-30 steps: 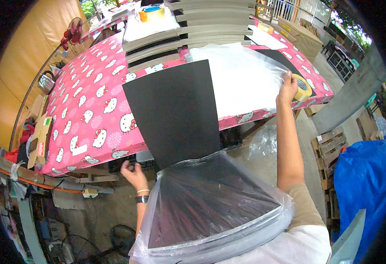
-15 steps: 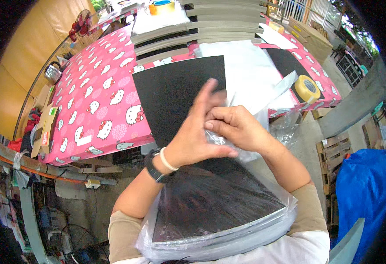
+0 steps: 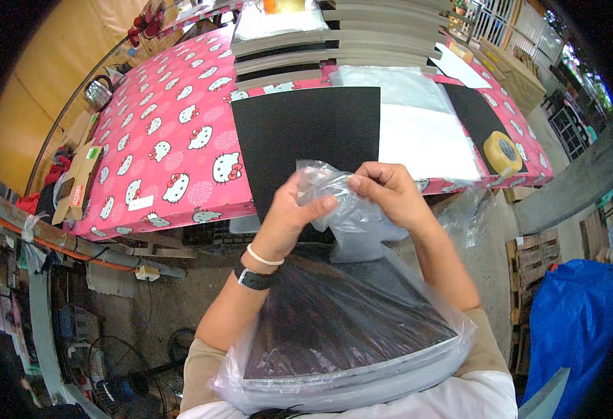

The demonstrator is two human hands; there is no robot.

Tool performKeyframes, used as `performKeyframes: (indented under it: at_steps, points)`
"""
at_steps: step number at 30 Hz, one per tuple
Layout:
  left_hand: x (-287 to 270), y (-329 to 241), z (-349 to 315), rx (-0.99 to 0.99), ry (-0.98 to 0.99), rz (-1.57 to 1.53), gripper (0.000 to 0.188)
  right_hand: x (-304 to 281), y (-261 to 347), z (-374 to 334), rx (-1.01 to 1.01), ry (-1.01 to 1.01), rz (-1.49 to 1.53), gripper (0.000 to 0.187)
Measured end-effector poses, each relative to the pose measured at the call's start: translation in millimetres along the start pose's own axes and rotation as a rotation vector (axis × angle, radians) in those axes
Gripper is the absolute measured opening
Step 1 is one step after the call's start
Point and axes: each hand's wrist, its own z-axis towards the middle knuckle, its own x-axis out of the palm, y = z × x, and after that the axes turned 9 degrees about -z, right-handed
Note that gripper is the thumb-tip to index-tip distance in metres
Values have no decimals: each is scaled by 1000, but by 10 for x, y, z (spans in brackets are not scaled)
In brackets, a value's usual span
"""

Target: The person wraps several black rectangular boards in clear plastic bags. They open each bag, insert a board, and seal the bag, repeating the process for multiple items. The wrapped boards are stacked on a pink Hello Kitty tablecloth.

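Observation:
A clear plastic bag [image 3: 366,307] leans against my body with a stack of black sheets inside; the pale edges of the stack show along its lower side. My left hand [image 3: 294,209] is closed on the bag's crumpled, gathered mouth, thumb in front and fingers partly hidden behind the film. On the other side of the mouth, my right hand [image 3: 389,190] pinches the plastic between thumb and curled fingers. Just beyond both hands, a loose black sheet [image 3: 306,126] overhangs the table edge.
The table [image 3: 166,150] has a pink patterned cover. It bears tall stacks of boards [image 3: 390,35], white plastic bags [image 3: 418,133] and a roll of clear tape [image 3: 502,153]. A wooden pallet [image 3: 533,269] and a blue tarp [image 3: 575,328] are at the right, a kettle [image 3: 98,93] far left.
My left hand, spread open beside the bag's neck before, now grips the plastic. The bag's mouth has fanned out between both hands. The view has shifted slightly.

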Motion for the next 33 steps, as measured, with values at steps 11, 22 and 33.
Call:
performKeyframes:
  at_steps: [11,22,33]
  points:
    - [-128,136,-28,24,-49,-36,24,212,-41,-7,-44,-76,171,14]
    - [-126,219,-79,123,-52,272,18,376,-109,-31,-99,-108,-83,25]
    - [-448,229,-96,-141,314,-822,36,294,-127,-19,61,-79,-273,31]
